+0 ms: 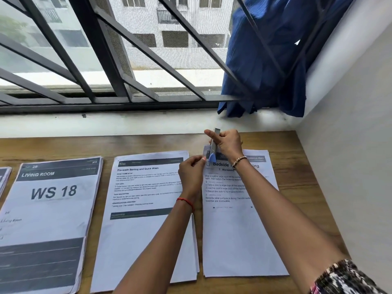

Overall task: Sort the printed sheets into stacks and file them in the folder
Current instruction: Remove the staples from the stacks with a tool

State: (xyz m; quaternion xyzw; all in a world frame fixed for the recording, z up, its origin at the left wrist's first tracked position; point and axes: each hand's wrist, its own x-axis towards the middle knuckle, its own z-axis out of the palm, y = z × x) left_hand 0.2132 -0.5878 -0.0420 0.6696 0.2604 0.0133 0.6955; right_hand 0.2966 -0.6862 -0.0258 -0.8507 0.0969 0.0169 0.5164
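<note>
Three stacks of printed sheets lie side by side on the wooden table (148, 145): a "WS 18 Living Room" stack (48, 219) at left, a "Pre-wash Sorting" stack (144, 230) in the middle, and a "Bedside" stack (235, 236) at right. The corner of one more stack (4, 177) shows at the far left edge. Above the top left corner of the right stack, my right hand (229, 143) grips a small metal stapler (213, 149) with a blue part, held upright. My left hand (192, 172) pinches its lower end. No folder is in view.
A white sill runs behind the table under a barred window (127, 60). A blue curtain (267, 60) hangs at the right by the white wall (350, 166), which bounds the table's right side.
</note>
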